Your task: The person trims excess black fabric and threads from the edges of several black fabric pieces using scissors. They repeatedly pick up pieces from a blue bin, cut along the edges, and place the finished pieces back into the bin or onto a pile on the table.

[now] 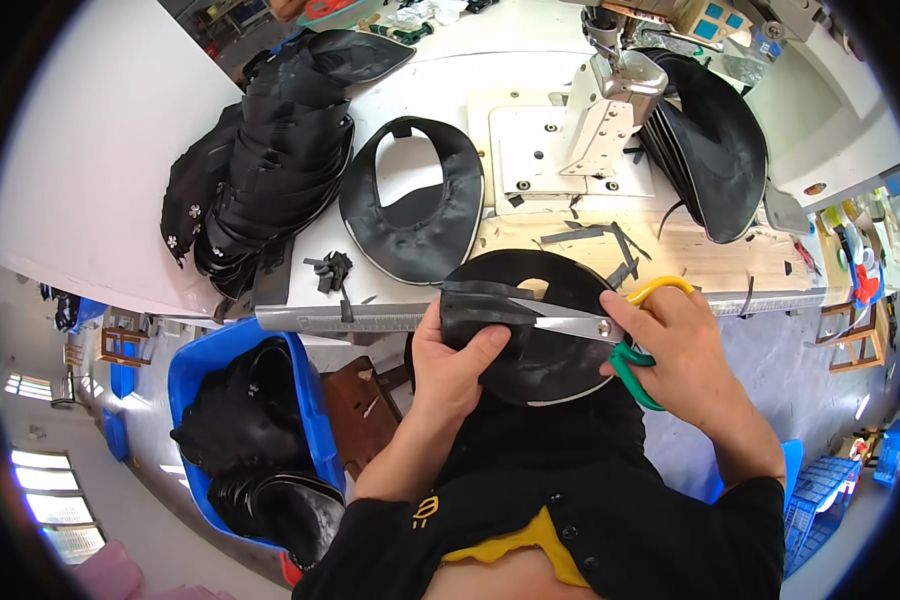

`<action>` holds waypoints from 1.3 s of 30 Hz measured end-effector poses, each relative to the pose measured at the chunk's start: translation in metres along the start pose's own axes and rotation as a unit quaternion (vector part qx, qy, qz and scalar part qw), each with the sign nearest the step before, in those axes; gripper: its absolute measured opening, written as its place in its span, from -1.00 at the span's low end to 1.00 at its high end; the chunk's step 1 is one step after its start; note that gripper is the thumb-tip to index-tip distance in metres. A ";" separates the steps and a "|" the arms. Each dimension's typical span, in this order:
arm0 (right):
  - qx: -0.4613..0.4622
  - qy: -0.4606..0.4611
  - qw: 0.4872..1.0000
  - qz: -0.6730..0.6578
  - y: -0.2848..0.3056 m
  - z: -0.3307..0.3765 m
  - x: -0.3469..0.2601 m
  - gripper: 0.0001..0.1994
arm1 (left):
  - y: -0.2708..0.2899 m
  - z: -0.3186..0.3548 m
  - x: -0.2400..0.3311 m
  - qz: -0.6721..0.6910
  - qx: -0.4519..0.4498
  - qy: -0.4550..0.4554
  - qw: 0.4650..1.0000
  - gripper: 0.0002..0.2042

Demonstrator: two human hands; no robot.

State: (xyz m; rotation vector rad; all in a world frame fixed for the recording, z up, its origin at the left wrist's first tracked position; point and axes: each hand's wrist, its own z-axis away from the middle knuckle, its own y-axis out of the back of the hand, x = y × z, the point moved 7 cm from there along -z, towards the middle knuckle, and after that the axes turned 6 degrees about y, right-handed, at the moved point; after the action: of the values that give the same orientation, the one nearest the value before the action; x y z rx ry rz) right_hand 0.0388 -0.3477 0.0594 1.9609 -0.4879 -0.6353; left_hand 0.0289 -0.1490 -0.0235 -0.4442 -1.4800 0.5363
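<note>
Scissors [578, 324]: one, right hand [682, 342]; black piece [550, 368]: one, left hand [452, 364].

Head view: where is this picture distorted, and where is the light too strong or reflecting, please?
In the head view, the corners go black and the lower edge of the white panel at left curves; in the same head view, the window at lower left is washed out, and pale glints show on the scissors and the held black collar-shaped piece.
</note>
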 end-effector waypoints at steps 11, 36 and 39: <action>0.012 0.077 0.996 0.039 0.002 -0.002 -0.008 -0.39 | -0.009 0.022 0.019 -0.050 0.026 -0.060 0.997 -0.68; 0.002 0.083 0.996 0.034 0.005 -0.013 -0.013 -0.43 | -0.032 0.029 0.025 -0.196 -0.008 -0.096 0.976 -0.79; 0.018 0.084 0.996 0.030 0.006 -0.011 -0.011 -0.43 | -0.025 0.027 0.021 -0.121 0.008 -0.114 0.986 -0.83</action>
State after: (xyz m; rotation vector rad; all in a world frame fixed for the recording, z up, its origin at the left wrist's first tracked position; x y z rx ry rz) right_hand 0.0364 -0.3364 0.0712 2.0054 -0.4540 -0.4219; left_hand 0.0042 -0.1585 0.0095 -0.1894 -1.7200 0.4144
